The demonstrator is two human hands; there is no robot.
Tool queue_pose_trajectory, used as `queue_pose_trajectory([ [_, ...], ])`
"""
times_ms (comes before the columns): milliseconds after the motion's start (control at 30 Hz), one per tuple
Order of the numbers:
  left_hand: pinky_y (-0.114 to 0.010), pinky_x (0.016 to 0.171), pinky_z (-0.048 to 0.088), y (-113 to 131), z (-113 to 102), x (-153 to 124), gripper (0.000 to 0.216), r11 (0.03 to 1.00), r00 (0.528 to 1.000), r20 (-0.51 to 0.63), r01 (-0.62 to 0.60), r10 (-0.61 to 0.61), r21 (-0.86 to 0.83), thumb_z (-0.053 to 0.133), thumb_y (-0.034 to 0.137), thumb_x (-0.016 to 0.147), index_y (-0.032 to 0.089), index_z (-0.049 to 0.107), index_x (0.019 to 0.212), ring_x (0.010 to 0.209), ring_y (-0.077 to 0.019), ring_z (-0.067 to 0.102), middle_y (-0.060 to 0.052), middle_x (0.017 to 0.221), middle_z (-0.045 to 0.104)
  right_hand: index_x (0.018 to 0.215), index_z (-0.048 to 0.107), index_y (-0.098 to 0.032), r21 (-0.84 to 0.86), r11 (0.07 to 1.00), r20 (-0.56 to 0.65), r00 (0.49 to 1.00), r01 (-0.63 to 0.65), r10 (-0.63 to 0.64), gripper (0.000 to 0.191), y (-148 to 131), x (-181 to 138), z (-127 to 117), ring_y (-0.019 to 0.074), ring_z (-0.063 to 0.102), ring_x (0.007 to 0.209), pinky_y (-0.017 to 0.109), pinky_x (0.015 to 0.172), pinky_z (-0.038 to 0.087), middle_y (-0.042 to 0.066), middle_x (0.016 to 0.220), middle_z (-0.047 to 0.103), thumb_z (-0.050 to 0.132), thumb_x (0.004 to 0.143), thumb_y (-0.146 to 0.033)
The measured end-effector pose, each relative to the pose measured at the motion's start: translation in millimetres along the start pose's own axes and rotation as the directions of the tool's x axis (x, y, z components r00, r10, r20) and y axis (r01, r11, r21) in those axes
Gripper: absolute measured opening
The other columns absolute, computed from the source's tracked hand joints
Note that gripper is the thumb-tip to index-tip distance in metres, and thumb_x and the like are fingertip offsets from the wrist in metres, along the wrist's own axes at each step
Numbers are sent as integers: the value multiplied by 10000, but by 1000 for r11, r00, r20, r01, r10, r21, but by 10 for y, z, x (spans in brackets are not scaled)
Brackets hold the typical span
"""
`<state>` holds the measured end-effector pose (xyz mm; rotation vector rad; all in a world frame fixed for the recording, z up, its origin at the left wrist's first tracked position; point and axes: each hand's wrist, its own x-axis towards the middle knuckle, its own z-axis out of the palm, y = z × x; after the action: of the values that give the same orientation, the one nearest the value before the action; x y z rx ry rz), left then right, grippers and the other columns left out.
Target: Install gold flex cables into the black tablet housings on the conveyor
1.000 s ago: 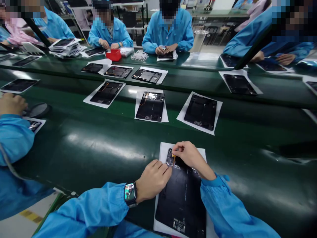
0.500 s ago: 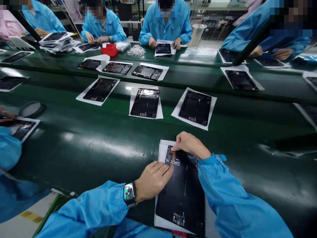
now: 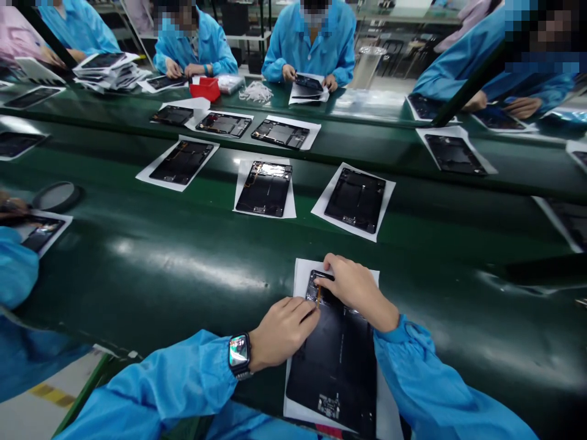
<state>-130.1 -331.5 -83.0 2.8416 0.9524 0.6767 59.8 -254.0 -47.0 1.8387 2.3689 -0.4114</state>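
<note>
A black tablet housing (image 3: 330,366) with exposed circuitry lies on a white sheet (image 3: 301,269) in front of me. A thin orange flex cable (image 3: 319,294) runs along its upper left part. My left hand (image 3: 285,330), with a watch on its wrist, rests over the housing's left edge. Its fingertips are pinched at the cable's lower end. From the right, my right hand (image 3: 355,287) reaches over the housing's top. Its thumb tip is at the cable's upper end, while the index finger stands apart from the thumb. The remaining right fingers are partly hidden.
Several tablet housings on white sheets lie beyond, including a nearer one (image 3: 355,201) and another (image 3: 265,189). A round grey dish (image 3: 55,198) is at left. Co-workers in blue sit opposite, near a red bin (image 3: 205,89) and a stack of sheets (image 3: 107,76). Dark posts cross the far side.
My right thumb and index finger have spread from their pinch at the cable's upper end, and that hand shifted slightly right. My left hand stays nearly still. A co-worker opposite has tilted up a tablet.
</note>
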Motion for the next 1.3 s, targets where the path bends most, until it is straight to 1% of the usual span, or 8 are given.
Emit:
queue_pose_trajectory([
  [133, -319, 923, 521, -28, -1, -14, 222, 1000, 997, -79, -25, 23, -15, 437, 124, 985, 97, 611, 1121, 1150, -198, 580, -96, 1204, 643, 933, 537, -199, -19, 1000, -157, 987, 8, -11, 227, 27, -91, 125, 196, 610, 728, 300, 555, 312, 25, 919, 603, 660, 898, -387],
  [200, -319, 924, 522, -40, 2, -22, 231, 999, 996, -85, -40, 38, -24, 432, 124, 989, 96, 621, 1118, 1166, -199, 576, -82, 1216, 649, 936, 541, -198, -13, 1000, -191, 982, 0, -2, 233, 42, -124, 163, 192, 601, 713, 299, 550, 312, 28, 927, 588, 647, 905, -403],
  [400, -317, 849, 542, -23, -10, -10, 253, 995, 995, -24, -101, 101, -4, 408, 118, 991, 96, 654, 1043, 1123, -213, 601, -87, 1179, 669, 899, 522, -214, 153, 988, -125, 992, 12, 8, 269, 119, -77, 160, 180, 590, 718, 285, 569, 329, -8, 891, 573, 720, 850, -389],
  [533, -335, 850, 539, 2, -36, 2, 249, 991, 991, 15, -130, 129, 16, 420, 109, 981, 89, 663, 1031, 1096, -224, 610, -104, 1163, 670, 889, 506, -218, 210, 977, -123, 992, 21, 5, 297, 159, -46, 171, 165, 574, 698, 280, 559, 316, -19, 887, 565, 738, 832, -395],
  [767, -345, 856, 539, 14, -97, 3, 238, 991, 991, 28, -133, 132, 15, 442, 93, 964, 90, 674, 1016, 1087, -235, 613, -99, 1159, 676, 879, 504, -218, 205, 978, -154, 988, 47, -16, 295, 141, -70, 164, 162, 551, 670, 282, 538, 283, -9, 899, 572, 738, 832, -391],
  [1133, -350, 869, 530, 47, -101, 43, 219, 988, 987, 73, -146, 143, 38, 457, 94, 956, 80, 666, 1020, 1100, -241, 611, -116, 1160, 671, 896, 511, -216, 181, 983, -149, 989, 38, -11, 280, 150, -79, 148, 175, 572, 710, 293, 538, 292, -5, 900, 576, 726, 839, -386],
  [1233, -348, 869, 525, 64, -98, 64, 217, 986, 983, 103, -158, 153, 48, 458, 95, 957, 84, 667, 1016, 1098, -238, 610, -118, 1171, 667, 901, 517, -219, 181, 983, -150, 989, 36, -8, 262, 169, -76, 165, 183, 571, 709, 294, 541, 307, 3, 899, 576, 710, 845, -387],
  [1300, -348, 869, 522, 72, -99, 85, 200, 988, 981, 126, -151, 145, 36, 475, 127, 964, 88, 667, 1002, 1100, -236, 608, -116, 1170, 667, 911, 533, -213, 192, 981, -140, 990, 25, 2, 205, 203, -106, 143, 197, 577, 733, 297, 564, 346, 23, 911, 577, 673, 867, -355],
])
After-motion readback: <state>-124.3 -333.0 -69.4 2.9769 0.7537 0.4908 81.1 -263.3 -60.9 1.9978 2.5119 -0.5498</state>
